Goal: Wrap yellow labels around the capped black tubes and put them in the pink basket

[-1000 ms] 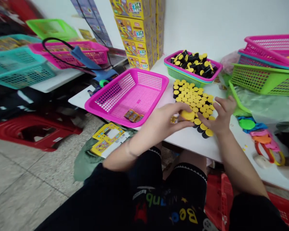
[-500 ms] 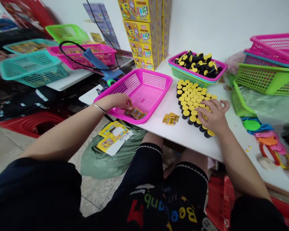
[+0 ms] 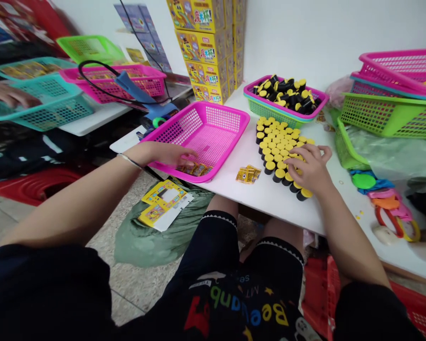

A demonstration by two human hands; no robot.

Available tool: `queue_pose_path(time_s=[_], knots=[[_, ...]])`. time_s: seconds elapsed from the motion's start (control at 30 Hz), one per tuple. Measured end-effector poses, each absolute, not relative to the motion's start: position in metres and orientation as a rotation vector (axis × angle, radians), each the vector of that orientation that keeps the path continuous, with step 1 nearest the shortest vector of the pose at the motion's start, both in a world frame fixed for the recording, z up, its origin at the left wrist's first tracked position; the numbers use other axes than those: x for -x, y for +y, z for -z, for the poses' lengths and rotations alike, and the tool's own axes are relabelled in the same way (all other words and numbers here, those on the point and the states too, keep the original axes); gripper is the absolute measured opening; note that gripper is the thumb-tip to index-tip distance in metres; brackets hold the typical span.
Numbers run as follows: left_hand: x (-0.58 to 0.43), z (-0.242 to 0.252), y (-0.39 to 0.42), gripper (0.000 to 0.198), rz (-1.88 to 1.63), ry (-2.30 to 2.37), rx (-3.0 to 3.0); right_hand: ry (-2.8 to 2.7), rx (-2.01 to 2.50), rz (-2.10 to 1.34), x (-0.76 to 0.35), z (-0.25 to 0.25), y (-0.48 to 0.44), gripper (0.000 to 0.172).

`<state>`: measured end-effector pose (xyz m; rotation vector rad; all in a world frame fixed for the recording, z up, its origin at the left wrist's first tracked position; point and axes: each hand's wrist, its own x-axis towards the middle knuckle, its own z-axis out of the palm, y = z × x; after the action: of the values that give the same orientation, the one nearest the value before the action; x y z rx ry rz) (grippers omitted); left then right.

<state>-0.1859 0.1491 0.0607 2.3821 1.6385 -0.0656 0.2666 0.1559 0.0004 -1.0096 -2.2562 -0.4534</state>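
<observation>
My left hand [image 3: 177, 155] reaches over the near rim of a pink basket [image 3: 230, 150], its fingers a little apart and slightly blurred. Just under the fingertips, several small yellow-brown printed packets [image 3: 200, 169] lie in the basket's near corner. On the right, my right hand [image 3: 309, 166] rests over a tight group of black cylinders with yellow caps [image 3: 277, 146], standing upright on the white table. Its fingers are spread and touch the caps at the group's right side. Between the basket and the cylinders lies a small pile of similar packets [image 3: 248, 174].
Behind the group, stacked baskets [image 3: 250, 90] hold more jumbled cylinders. Yellow printed boxes [image 3: 206, 47] rise against the wall. Baskets [image 3: 383, 111] and tape rolls [image 3: 408, 229] occupy the right side. At left, another person's hand [image 3: 16, 94] is over a teal basket [image 3: 71, 108].
My left hand's fingers have loosened and lifted slightly from the packets. My right hand stays on the caps. The view has shifted slightly, and the other person's hand has come over the teal basket.
</observation>
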Motion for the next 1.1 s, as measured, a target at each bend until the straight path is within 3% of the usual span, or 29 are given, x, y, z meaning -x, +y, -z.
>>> queue_pose_path(time_s=[0.1, 0.17, 0.27, 0.37, 0.53, 0.87, 1.0, 1.1], knots=[[0.156, -0.07, 0.124, 0.043, 0.025, 1.665, -2.551, -2.327, 1.035, 0.385, -0.26, -0.002, 0.147, 0.017], [0.126, -0.074, 0.097, 0.039, -0.298, 1.63, -2.691, -2.387, 1.035, 0.359, -0.258, -0.001, 0.143, 0.021], [0.082, -0.064, 0.058, 0.033, -0.48, 1.251, -2.782, -2.451, 1.059, 0.338, -0.257, 0.003, 0.141, 0.021], [0.052, -0.037, 0.048, 0.032, -0.365, 1.104, -2.863, -2.489, 1.098, 0.24, -0.257, 0.005, 0.142, 0.021], [0.038, 0.003, 0.076, 0.043, -0.168, 1.281, -2.924, -2.468, 1.071, -0.057, -0.256, -0.005, 0.142, 0.026], [0.041, 0.004, 0.074, 0.051, 0.005, 1.244, -3.067, -2.248, 1.045, -0.186, -0.261, -0.01, 0.146, 0.032], [0.042, 0.005, 0.079, 0.054, -0.321, 1.327, -2.915, -2.159, 1.036, -0.202, -0.261, -0.008, 0.149, 0.033], [0.034, 0.006, 0.084, 0.042, -0.537, 1.415, -2.787, -2.008, 1.057, -0.248, -0.264, -0.01, 0.154, 0.035]])
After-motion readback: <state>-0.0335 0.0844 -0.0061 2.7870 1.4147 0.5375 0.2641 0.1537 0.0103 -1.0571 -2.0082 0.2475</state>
